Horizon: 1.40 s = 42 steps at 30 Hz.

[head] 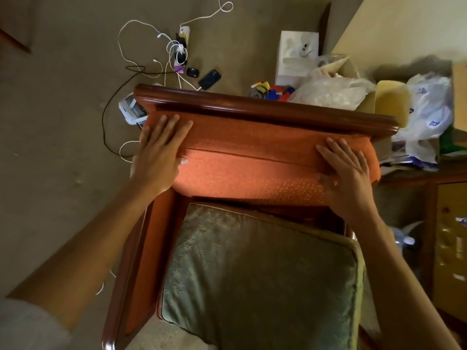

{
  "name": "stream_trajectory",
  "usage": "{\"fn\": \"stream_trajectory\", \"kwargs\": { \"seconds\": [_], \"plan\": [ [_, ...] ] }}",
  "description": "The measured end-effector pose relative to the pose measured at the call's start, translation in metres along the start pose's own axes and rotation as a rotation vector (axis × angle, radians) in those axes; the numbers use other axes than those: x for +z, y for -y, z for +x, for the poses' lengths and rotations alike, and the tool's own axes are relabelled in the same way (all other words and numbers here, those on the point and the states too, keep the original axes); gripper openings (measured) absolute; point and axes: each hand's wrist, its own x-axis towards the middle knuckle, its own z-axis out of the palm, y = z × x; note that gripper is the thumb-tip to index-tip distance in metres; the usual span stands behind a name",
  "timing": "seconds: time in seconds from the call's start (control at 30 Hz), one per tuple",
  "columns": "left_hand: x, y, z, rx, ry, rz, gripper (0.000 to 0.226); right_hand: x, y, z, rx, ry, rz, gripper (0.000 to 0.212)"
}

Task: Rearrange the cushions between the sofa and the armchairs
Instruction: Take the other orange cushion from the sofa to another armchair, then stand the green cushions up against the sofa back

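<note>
Floor (63, 122): tan carpet, takes up the whole left and top of view.

Armchair (265, 107): dark wood frame, orange upholstery; you're looking down over its seat toward the backrest top rail.

Green cushion (257, 274): patterned, lying flat on the armchair seat, rotated a bit off square with the frame, far edge tucked under the orange one.

Orange cushion (252, 170): standing against the armchair backrest, just under the wood rail, spanning nearly the full width. Its bottom edge meets the back of the green cushion.

Your left hand (159, 157): flat on the orange cushion's left end, fingers spread and pointing up toward the rail, thumb wrapped in front. Pressing, not clenched; it covers the corner, palm down.

Your right hand (346, 173): same on the right end, palm flat, fingers extended up and left. Open-palmed contact, no closed grip visible.

Table (429, 178): dark wood, right of the armchair, loaded with plastic bags (427, 114) and a cardboard box (389, 99).

White box (295, 56): on the floor behind the chair, near the wall.

Power strip (183, 39): on the floor behind the backrest, white cables looping out; a black phone (209, 79) lies just beside it. One black cable (106, 114) runs down the chair's left side.
</note>
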Motion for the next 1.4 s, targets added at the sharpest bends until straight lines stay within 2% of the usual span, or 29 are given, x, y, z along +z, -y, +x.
{"fn": "stream_trajectory", "kwargs": {
  "seconds": [0.1, 0.13, 0.17, 0.23, 0.27, 0.33, 0.4, 0.43, 0.53, 0.6, 0.67, 0.8, 0.87, 0.93, 0.97, 1.07, 1.13, 1.17, 1.3, 1.4],
  "plan": [
    [-0.003, -0.030, -0.013, -0.140, -0.105, -0.155, 0.090, 0.007, 0.045, -0.007, -0.045, -0.277, 0.227, 0.013],
    [-0.003, -0.043, -0.022, -0.182, -0.181, -0.226, 0.083, 0.014, 0.063, -0.014, -0.082, -0.258, 0.256, 0.008],
    [-0.002, -0.059, -0.033, -0.202, -0.255, -0.283, 0.076, 0.028, 0.074, -0.020, -0.089, -0.155, 0.271, 0.007],
    [0.004, -0.087, -0.057, -0.190, -0.318, -0.345, 0.065, 0.066, 0.075, -0.027, 0.058, 0.249, 0.203, 0.014],
    [0.009, -0.096, -0.070, -0.177, -0.300, -0.366, 0.062, 0.085, 0.066, -0.031, 0.163, 0.488, 0.097, 0.030],
    [0.021, -0.104, -0.094, -0.175, -0.214, -0.406, 0.060, 0.118, 0.039, -0.036, 0.332, 0.875, -0.117, 0.084],
    [0.032, -0.105, -0.118, -0.211, -0.082, -0.446, 0.060, 0.133, 0.022, -0.037, 0.491, 1.085, -0.183, 0.125],
    [0.035, -0.103, -0.129, -0.229, -0.021, -0.456, 0.060, 0.135, 0.019, -0.034, 0.558, 1.142, -0.162, 0.133],
    [0.043, -0.095, -0.162, -0.233, 0.157, -0.414, 0.060, 0.126, 0.031, -0.020, 0.670, 1.287, -0.049, 0.126],
    [0.044, -0.089, -0.177, -0.206, 0.248, -0.403, 0.058, 0.124, 0.040, -0.025, 0.639, 1.278, -0.023, 0.124],
    [0.043, -0.088, -0.184, -0.165, 0.350, -0.332, 0.064, 0.123, 0.049, -0.040, 0.579, 1.197, -0.047, 0.128],
    [0.040, -0.094, -0.177, -0.038, 0.557, -0.039, 0.121, 0.104, 0.072, -0.070, 0.411, 1.113, -0.071, 0.122],
    [0.038, -0.093, -0.169, 0.039, 0.552, -0.001, 0.140, 0.086, 0.088, -0.084, 0.304, 1.047, -0.102, 0.109],
    [0.027, -0.092, -0.161, 0.153, 0.466, -0.018, 0.146, 0.067, 0.110, -0.102, 0.170, 0.963, -0.139, 0.095],
    [0.019, -0.091, -0.159, 0.209, 0.460, -0.024, 0.143, 0.058, 0.121, -0.113, 0.104, 0.921, -0.153, 0.088],
    [-0.005, -0.091, -0.162, 0.250, 0.603, -0.193, 0.132, 0.033, 0.149, -0.147, -0.006, 0.828, -0.151, 0.071],
    [-0.016, -0.092, -0.175, 0.312, 0.545, -0.256, 0.086, 0.017, 0.161, -0.169, -0.013, 0.773, -0.149, 0.067],
    [-0.020, -0.093, -0.184, 0.364, 0.481, -0.225, 0.071, 0.009, 0.168, -0.179, -0.012, 0.744, -0.151, 0.066],
    [-0.051, -0.113, -0.231, 0.520, 0.370, -0.097, 0.084, -0.017, 0.190, -0.238, 0.038, 0.675, -0.148, 0.059],
    [-0.068, -0.127, -0.278, 0.650, 0.361, -0.053, 0.080, -0.030, 0.206, -0.296, 0.133, 0.613, -0.106, 0.053]
  ]
}}
